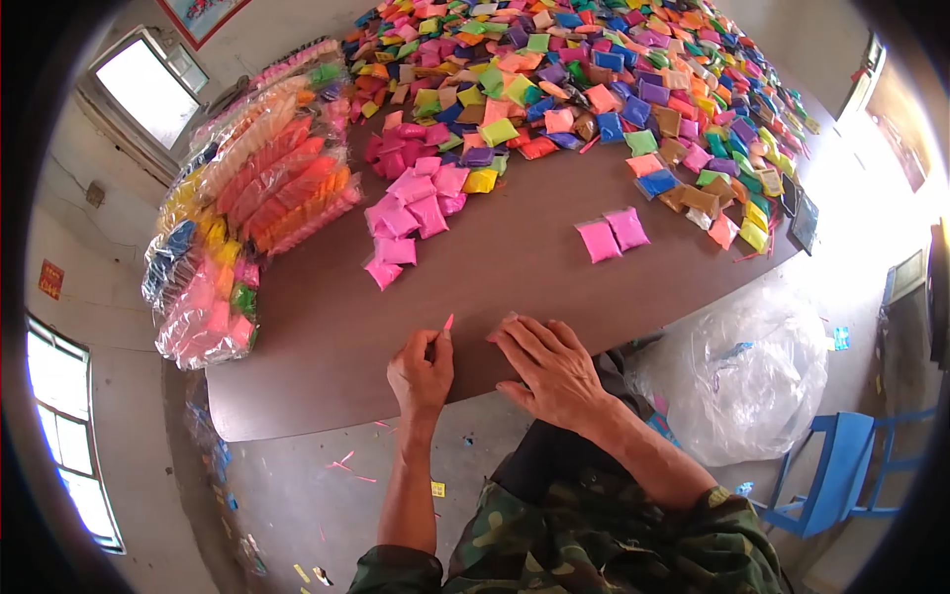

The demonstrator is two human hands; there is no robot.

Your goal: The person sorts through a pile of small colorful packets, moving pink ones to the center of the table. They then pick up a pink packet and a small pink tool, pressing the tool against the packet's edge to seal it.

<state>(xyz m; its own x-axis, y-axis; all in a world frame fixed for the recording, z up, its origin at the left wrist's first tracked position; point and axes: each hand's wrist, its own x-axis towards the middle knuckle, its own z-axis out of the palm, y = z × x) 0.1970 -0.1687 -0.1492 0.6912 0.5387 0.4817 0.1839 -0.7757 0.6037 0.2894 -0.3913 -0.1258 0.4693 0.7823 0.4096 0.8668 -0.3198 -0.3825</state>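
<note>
My left hand [423, 368] is closed in a pinch near the front edge of the brown table [327, 327], with a thin pink strip [449, 323] sticking up from its fingertips. To its right, my right hand [547, 364] lies palm down with its fingers stretched forward. A little pink shows at its fingertips, too small to make out. Beyond the hands, two pink packets [598, 241] lie side by side. A group of pink packets [398, 220] lies farther left on the tabletop.
A large heap of colourful packets [554, 69] covers the far side. Clear bags of packets [287, 178] are stacked at the left. A big transparent plastic bag [742, 376] and a blue chair [836, 470] stand at the right. Scraps lie on the floor.
</note>
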